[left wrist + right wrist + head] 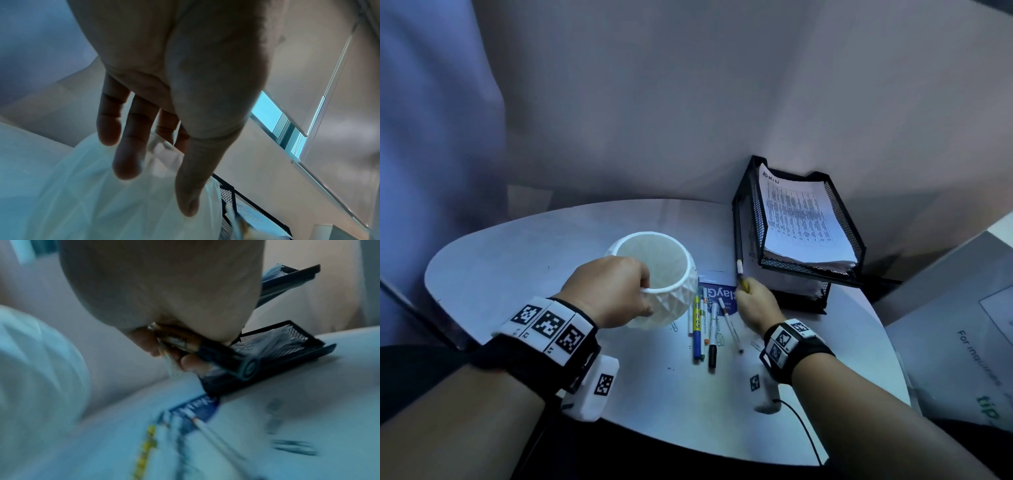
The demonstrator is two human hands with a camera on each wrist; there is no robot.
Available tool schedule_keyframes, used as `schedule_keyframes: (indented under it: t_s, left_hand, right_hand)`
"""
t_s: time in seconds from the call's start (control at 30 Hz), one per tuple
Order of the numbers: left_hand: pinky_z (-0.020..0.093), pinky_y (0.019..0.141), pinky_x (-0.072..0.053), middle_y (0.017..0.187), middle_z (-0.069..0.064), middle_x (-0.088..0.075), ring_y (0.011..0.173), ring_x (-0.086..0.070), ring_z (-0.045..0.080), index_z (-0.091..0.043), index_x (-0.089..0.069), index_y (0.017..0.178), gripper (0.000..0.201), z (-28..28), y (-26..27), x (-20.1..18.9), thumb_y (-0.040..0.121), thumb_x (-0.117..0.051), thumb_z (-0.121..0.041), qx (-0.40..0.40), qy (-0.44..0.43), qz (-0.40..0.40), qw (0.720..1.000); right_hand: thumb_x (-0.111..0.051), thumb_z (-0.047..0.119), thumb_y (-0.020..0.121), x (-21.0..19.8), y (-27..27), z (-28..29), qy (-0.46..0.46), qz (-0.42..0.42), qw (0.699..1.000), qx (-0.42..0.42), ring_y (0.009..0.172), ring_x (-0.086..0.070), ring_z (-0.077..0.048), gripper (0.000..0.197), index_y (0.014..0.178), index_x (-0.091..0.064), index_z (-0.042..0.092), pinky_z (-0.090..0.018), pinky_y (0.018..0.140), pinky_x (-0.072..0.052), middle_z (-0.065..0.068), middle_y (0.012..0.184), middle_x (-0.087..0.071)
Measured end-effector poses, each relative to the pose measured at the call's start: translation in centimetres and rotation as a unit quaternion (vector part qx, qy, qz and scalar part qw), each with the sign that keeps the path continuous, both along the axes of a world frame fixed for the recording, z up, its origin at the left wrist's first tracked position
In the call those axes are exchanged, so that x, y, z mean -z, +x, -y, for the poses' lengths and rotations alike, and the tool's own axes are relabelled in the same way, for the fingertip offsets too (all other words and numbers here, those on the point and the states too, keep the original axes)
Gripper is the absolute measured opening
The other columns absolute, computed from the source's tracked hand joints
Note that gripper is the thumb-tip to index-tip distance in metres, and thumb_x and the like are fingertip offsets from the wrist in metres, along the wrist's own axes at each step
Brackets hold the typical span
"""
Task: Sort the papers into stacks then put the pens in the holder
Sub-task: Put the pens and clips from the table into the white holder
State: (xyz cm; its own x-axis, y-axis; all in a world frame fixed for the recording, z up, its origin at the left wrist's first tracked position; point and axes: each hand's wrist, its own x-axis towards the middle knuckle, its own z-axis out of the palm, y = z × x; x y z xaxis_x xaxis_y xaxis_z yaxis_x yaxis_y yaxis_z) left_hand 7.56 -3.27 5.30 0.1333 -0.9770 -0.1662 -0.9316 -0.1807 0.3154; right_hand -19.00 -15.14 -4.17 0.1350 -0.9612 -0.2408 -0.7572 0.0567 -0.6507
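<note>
A white faceted pen holder (667, 294) stands on the round grey table (517, 260), empty inside. My left hand (643, 296) grips its near rim, fingers inside and thumb outside, as the left wrist view shows with the hand (158, 186) on the holder (72, 203). My right hand (744, 291) holds a long dark pen (738, 246) that points up and away, just right of the holder. In the blurred right wrist view the hand (174, 353) grips the dark pen (224, 356). Several pens (702, 329) lie on the table between my hands.
A black mesh paper tray (856, 236) with a stack of printed papers (801, 219) stands at the back right against the wall. A blue card (717, 295) lies under the pens, and paper clips (719, 337) are scattered nearby. A large pale printed sheet (962, 342) is at the right.
</note>
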Motion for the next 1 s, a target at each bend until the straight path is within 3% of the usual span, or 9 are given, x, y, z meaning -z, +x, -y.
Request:
schedule_keyframes:
  t_s: [0.07, 0.17, 0.3, 0.5, 0.67, 0.73, 0.83, 0.9, 1.0]
  left_hand:
    - [0.028, 0.064, -0.041, 0.080, -0.009, -0.066, 0.082, -0.062, 0.020, -0.028, -0.065, 0.082, 0.023, -0.2, -0.2, 0.0, 0.075, -0.077, -0.047, 0.011, 0.004, 0.003, 1.000]
    - [0.029, 0.065, -0.041, 0.082, -0.008, -0.066, 0.082, -0.061, 0.022, -0.028, -0.067, 0.088, 0.024, -0.7, -0.8, -0.2, 0.076, -0.077, -0.046, 0.037, 0.008, 0.011, 0.999]
    - [0.028, 0.067, -0.042, 0.089, -0.005, -0.067, 0.084, -0.059, 0.022, -0.030, -0.070, 0.098, 0.026, -1.5, -1.9, -0.4, 0.077, -0.076, -0.044, 0.070, 0.011, 0.018, 0.997]
    - [0.029, 0.063, -0.040, 0.078, -0.006, -0.061, 0.080, -0.059, 0.023, -0.029, -0.069, 0.093, 0.020, -2.4, -2.1, -0.7, 0.078, -0.076, -0.040, 0.091, 0.014, 0.043, 0.995]
    - [0.030, 0.062, -0.041, 0.079, -0.004, -0.063, 0.081, -0.061, 0.025, -0.029, -0.067, 0.085, 0.016, -2.5, -0.9, -0.7, 0.075, -0.075, -0.038, 0.069, 0.009, 0.037, 0.997]
    - [0.030, 0.065, -0.042, 0.084, -0.001, -0.067, 0.084, -0.062, 0.027, -0.028, -0.069, 0.087, 0.016, -2.3, -0.6, -0.8, 0.077, -0.075, -0.038, 0.061, -0.002, 0.031, 0.998]
    - [0.030, 0.066, -0.042, 0.081, 0.000, -0.065, 0.083, -0.061, 0.028, -0.027, -0.067, 0.082, 0.014, -1.8, -0.2, -1.1, 0.079, -0.075, -0.039, 0.042, -0.020, 0.024, 0.999]
    - [0.030, 0.066, -0.042, 0.081, 0.000, -0.065, 0.083, -0.060, 0.028, -0.028, -0.064, 0.080, 0.015, -1.5, -0.1, -1.2, 0.079, -0.075, -0.039, 0.032, -0.023, 0.020, 0.999]
    - [0.030, 0.067, -0.042, 0.082, 0.000, -0.066, 0.083, -0.061, 0.028, -0.029, -0.064, 0.082, 0.014, -1.2, 0.0, -1.1, 0.079, -0.074, -0.039, 0.026, -0.022, 0.017, 0.999]
  right_hand:
    - [-0.041, 0.007, 0.094, -3.1, 1.3, -0.4, -0.010, 0.196, 0.980, 0.043, 0.062, -0.047, -0.023, 0.016, 0.080, -0.046, 0.013, -0.040, 0.060, -0.044, -0.005, 0.070, -0.050]
    - [-0.037, -0.001, 0.090, -8.0, 4.1, -1.1, -0.018, 0.410, 0.909, 0.070, 0.057, -0.052, -0.022, 0.021, 0.082, -0.049, 0.014, -0.029, 0.050, -0.041, -0.004, 0.065, -0.052]
    - [-0.039, -0.006, 0.086, -11.2, 8.8, -3.1, -0.008, 0.532, 0.844, 0.063, 0.055, -0.053, -0.023, 0.023, 0.082, -0.050, 0.013, -0.030, 0.054, -0.043, -0.007, 0.064, -0.052]
    - [-0.055, 0.002, 0.072, -9.2, 12.2, -6.1, -0.012, 0.432, 0.902, -0.007, 0.069, -0.064, -0.024, 0.017, 0.086, -0.053, 0.011, -0.029, 0.064, -0.048, -0.012, 0.074, -0.061]
    - [-0.057, -0.001, 0.076, -9.0, 11.6, -4.5, -0.062, 0.492, 0.867, 0.055, 0.078, -0.069, -0.030, 0.015, 0.088, -0.063, 0.005, -0.041, 0.079, -0.056, -0.020, 0.076, -0.069]
    - [-0.054, -0.001, 0.079, -8.7, 10.0, -2.5, -0.118, 0.469, 0.869, 0.104, 0.074, -0.067, -0.027, 0.014, 0.082, -0.066, 0.006, -0.041, 0.075, -0.057, -0.016, 0.074, -0.069]
    - [-0.058, 0.011, 0.081, -6.1, 6.4, 0.5, -0.150, 0.279, 0.938, 0.144, 0.071, -0.064, -0.019, 0.016, 0.079, -0.073, 0.016, -0.035, 0.070, -0.054, -0.010, 0.078, -0.074]
    - [-0.061, 0.018, 0.089, -3.2, 3.4, 1.3, -0.081, 0.092, 0.983, 0.133, 0.083, -0.069, -0.020, 0.018, 0.092, -0.079, 0.015, -0.035, 0.081, -0.058, -0.007, 0.092, -0.078]
    - [-0.063, 0.015, 0.090, 0.3, -0.6, 0.8, -0.003, -0.065, 0.988, 0.143, 0.096, -0.072, -0.029, 0.019, 0.096, -0.081, 0.012, -0.034, 0.089, -0.058, -0.008, 0.098, -0.079]
